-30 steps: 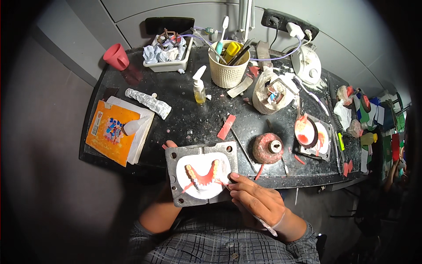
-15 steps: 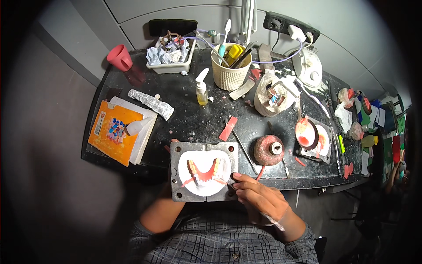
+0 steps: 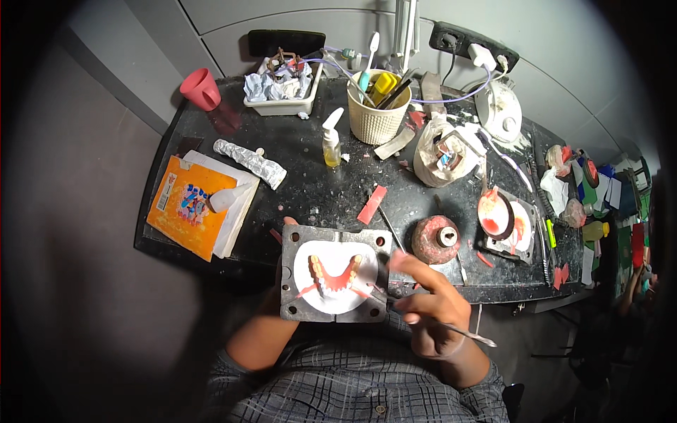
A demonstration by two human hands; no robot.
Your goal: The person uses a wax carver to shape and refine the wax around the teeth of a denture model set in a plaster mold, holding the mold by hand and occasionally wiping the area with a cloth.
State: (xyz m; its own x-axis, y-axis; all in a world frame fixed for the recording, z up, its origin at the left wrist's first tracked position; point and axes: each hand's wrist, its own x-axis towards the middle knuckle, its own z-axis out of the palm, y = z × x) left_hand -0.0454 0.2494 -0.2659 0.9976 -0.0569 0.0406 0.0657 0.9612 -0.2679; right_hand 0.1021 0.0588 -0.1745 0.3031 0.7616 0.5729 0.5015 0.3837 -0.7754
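The right hand [image 3: 430,310] pinches a thin metal instrument [image 3: 458,331], fingers curled around its shaft, the bright handle sticking out toward four o'clock and the working tip aimed at the flask. The left hand [image 3: 282,282] grips a squarish grey metal denture flask [image 3: 335,282] from below; only a fingertip shows over its top edge and the rest is hidden. The flask sits at the near edge of the workbench [image 3: 310,190], at six o'clock in the view, with bolt holes at its corners. Inside it lies a smooth white plaster bed holding a horseshoe of pink wax set with small yellowish teeth [image 3: 337,275].

At two o'clock from the flask stands a rounded, reddish, rough-surfaced burner [image 3: 436,240], and beyond it, at three o'clock, a second flask half [image 3: 504,222] with a pink-stained plaster. A flat red wax strip [image 3: 371,204] lies at one o'clock. At ten o'clock rests an orange booklet [image 3: 190,208], and a crumpled foil tube [image 3: 250,162] just past it. At twelve o'clock stands a ribbed cream cup of tools [image 3: 377,113] beside a small spray bottle [image 3: 331,141]. The bench is black, speckled and dusty.
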